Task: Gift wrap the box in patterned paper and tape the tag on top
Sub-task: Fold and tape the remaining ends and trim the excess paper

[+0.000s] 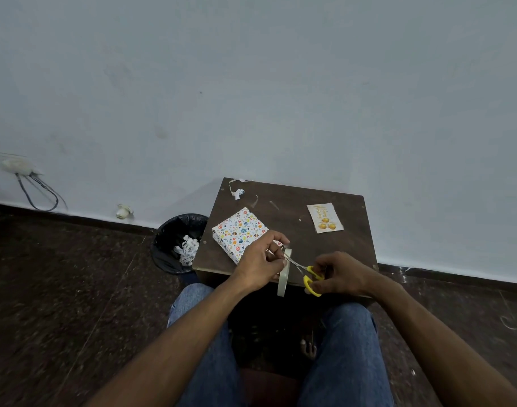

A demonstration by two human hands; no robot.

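The box [241, 230], wrapped in white paper with coloured egg shapes, lies on the left part of the small dark table [292, 212]. The cream tag [324, 217] with yellow balls lies flat at the table's right. My left hand [261, 262] pinches a pulled strip of the clear tape roll [283, 277], which hangs on edge just in front of the box. My right hand [338, 274] grips the yellow-handled scissors [308, 276], whose blades point left and meet the tape beside my left fingers.
Curled paper scraps [236, 190] lie at the table's far left corner. A black-lined bin [178, 245] with paper offcuts stands on the floor left of the table. My knees in blue jeans [342, 348] sit under the table's near edge. A wall is close behind.
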